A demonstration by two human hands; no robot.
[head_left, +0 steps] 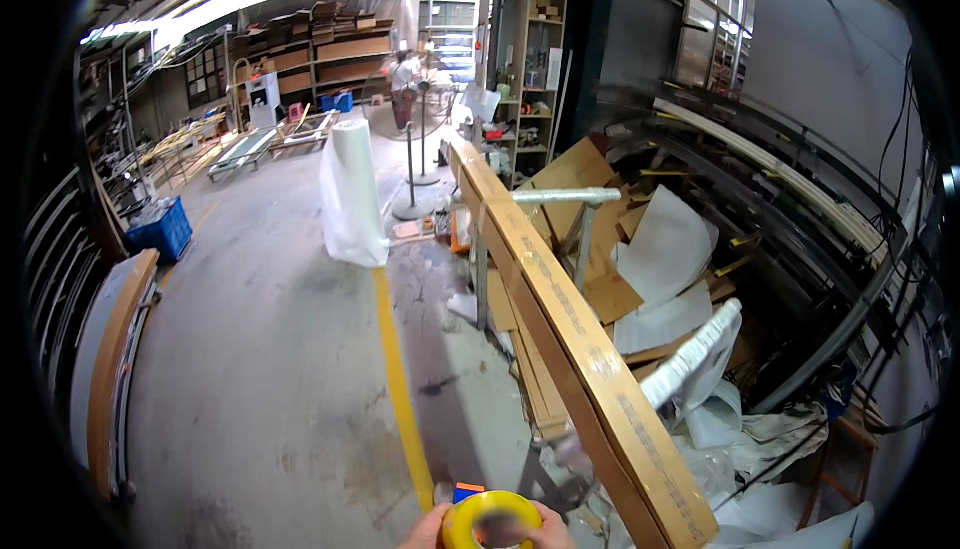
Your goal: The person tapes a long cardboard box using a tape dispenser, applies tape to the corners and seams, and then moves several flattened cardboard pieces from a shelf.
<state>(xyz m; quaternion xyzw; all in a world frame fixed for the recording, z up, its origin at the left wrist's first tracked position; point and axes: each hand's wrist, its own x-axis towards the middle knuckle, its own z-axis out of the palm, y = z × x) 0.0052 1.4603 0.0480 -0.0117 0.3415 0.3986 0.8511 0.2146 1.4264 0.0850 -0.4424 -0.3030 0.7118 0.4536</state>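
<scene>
At the lower edge, a roll of yellow tape [490,500] is held between my two hands. My left hand [428,530] grips its left side, and my right hand [552,528] closes around its right side. Just behind the roll shows a small blue and orange piece [467,492], perhaps part of a tape dispenser. To the right of my hands, a long narrow cardboard box [570,324] stretches away from me, resting on supports. Strips of clear tape shine on its top. Neither hand touches the box.
A tall white wrap roll [352,194] stands on the floor ahead. Plastic-wrapped support bars [690,354] jut out right of the box, near scrap cardboard [580,189] and foam sheets. A blue crate [160,231] is at the left. A person [403,79] is far back by a fan stand [410,169].
</scene>
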